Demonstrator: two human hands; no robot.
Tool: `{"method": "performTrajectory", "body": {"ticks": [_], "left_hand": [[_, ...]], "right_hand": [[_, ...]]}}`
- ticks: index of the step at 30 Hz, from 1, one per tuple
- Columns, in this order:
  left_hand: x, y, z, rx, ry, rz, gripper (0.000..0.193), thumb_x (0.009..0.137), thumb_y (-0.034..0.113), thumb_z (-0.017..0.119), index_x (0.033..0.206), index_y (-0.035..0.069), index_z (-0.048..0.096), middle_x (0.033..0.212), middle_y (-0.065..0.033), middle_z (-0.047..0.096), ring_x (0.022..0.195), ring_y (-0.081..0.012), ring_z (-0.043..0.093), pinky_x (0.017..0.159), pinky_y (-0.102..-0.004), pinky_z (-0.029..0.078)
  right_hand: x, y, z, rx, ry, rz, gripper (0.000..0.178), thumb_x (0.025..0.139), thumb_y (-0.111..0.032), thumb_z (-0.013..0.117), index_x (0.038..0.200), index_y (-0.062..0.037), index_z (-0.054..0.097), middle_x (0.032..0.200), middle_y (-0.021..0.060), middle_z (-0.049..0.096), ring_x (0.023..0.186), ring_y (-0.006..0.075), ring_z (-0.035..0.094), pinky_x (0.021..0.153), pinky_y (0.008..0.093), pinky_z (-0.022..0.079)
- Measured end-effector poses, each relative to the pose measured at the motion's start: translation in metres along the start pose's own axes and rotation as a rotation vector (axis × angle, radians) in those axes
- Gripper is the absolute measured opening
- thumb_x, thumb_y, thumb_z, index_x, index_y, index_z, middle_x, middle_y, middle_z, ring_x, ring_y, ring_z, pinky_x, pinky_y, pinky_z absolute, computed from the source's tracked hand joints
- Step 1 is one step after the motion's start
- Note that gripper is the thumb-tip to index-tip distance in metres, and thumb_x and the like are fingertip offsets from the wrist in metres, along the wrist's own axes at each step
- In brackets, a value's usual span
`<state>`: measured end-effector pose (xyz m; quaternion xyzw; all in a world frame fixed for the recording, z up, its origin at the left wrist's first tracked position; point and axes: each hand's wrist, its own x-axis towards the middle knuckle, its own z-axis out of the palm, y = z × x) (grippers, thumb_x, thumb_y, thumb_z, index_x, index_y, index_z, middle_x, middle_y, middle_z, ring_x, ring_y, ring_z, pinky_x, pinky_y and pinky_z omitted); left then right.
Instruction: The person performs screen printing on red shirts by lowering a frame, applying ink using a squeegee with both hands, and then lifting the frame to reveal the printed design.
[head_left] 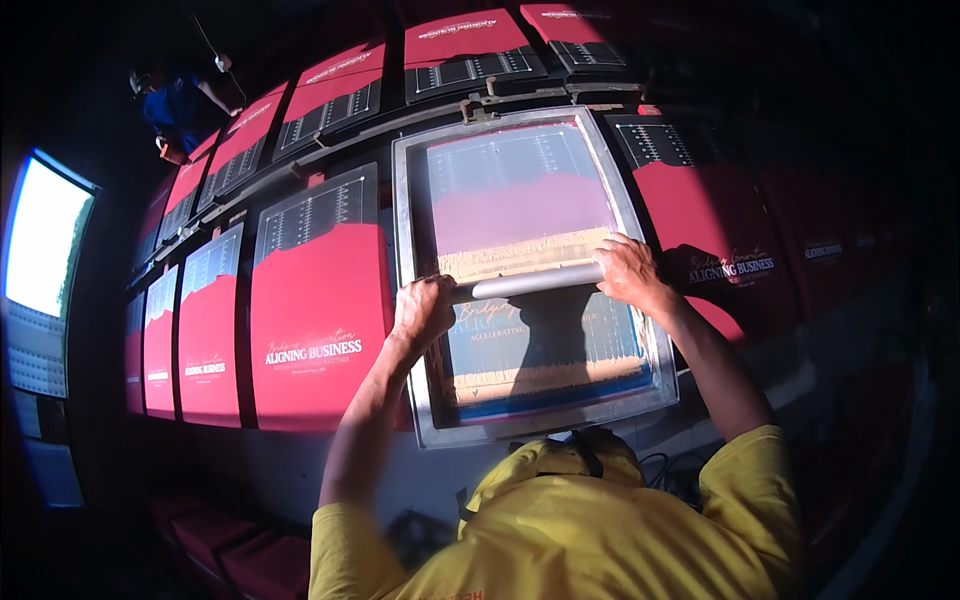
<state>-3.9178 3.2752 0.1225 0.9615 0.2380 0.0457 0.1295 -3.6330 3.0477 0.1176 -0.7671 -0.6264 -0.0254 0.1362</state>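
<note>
A long squeegee (pixel 535 281) with a rounded pale handle lies crosswise over a screen-printing frame (pixel 404 215). My left hand (pixel 423 312) is closed around its left end, and my right hand (pixel 630 270) grips the right end. Just beyond the squeegee, a band of cream-coloured ink (pixel 525 252) stretches across the mesh. Streaks of the same ink coat the near part of the screen, where stencilled lettering shows through. Beneath the far part of the mesh, a red and dark panel is visible. My shadow falls over the near half.
Red printed panels (pixel 320 300) lie on boards left of the frame, with another red panel (pixel 700 215) on the right. More panels (pixel 465 45) line the far row. Metal clamps (pixel 480 105) sit at the frame's far edge. A person in blue (pixel 180 108) stands at far left.
</note>
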Motion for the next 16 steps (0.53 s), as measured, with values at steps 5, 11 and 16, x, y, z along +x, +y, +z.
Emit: {"method": "performTrajectory", "body": {"ticks": [5,11,16], "left_hand": [[-0.018,0.008,-0.010,0.066,0.067,0.015,0.017,0.073,0.000,0.059,0.087,0.004,0.068,0.080,-0.0160,0.069,0.076,-0.0338,0.069,0.066,-0.0424,0.057],[-0.131,0.047,0.013,0.041,0.229,0.081,0.031,0.073,0.000,0.058,0.104,0.003,0.062,0.101,-0.0139,0.069,0.092,-0.0311,0.068,0.076,-0.0408,0.057],[-0.191,0.068,0.047,0.031,0.150,0.024,0.042,0.072,0.002,0.061,0.114,0.005,0.062,0.120,-0.0150,0.065,0.116,-0.0309,0.061,0.098,-0.0391,0.050]], "right_hand": [[-0.013,-0.002,-0.010,0.023,0.068,-0.055,0.025,0.058,-0.007,0.075,0.079,-0.0050,0.062,0.086,0.0075,0.061,0.091,0.0288,0.058,0.073,0.0414,0.051],[-0.115,-0.070,-0.033,-0.038,0.145,-0.029,0.015,0.066,-0.007,0.066,0.079,-0.0078,0.058,0.084,0.0072,0.056,0.092,0.0255,0.058,0.076,0.0386,0.051],[-0.167,-0.097,-0.021,-0.139,0.231,-0.081,0.025,0.063,-0.008,0.066,0.086,-0.0081,0.059,0.086,0.0082,0.053,0.090,0.0274,0.055,0.083,0.0446,0.047]]}}
